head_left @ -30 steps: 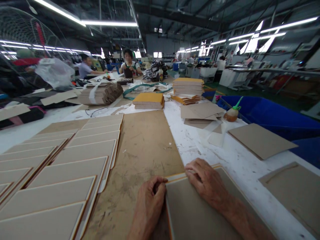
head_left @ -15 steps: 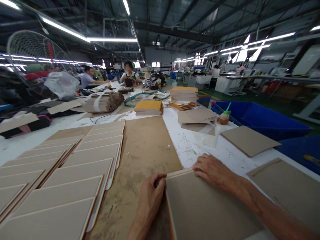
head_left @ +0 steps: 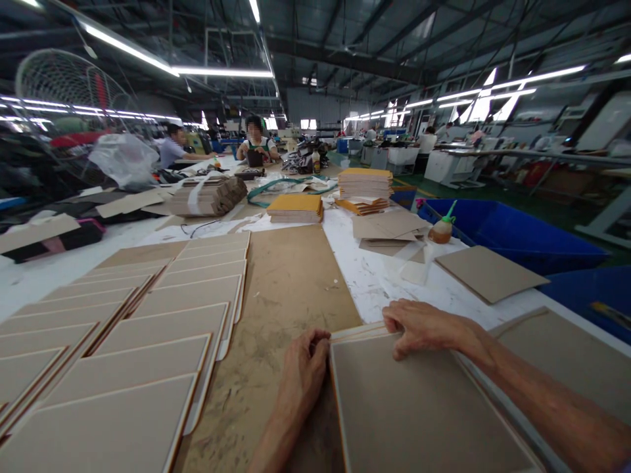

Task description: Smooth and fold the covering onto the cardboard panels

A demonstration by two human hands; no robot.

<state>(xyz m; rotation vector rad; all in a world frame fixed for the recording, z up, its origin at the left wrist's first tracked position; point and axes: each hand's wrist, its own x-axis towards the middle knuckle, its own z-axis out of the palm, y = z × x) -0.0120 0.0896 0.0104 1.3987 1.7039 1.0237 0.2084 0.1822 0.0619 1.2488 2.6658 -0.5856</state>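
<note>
Pressing on a grey board (head_left: 419,407) on the worktop (head_left: 296,289), left hand (head_left: 305,364) curls against its edge, right hand (head_left: 424,325) lies flat on its far corner; a blue bin (head_left: 513,233) stands beyond, contents hidden.

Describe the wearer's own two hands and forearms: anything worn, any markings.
Both are bare: the left hand and right hand wear no gloves, rings or watch, and no tape or markings show. No sleeves cover either forearm as far as the picture reaches. Knuckles and veins stand out on the backs of the hands.
</note>
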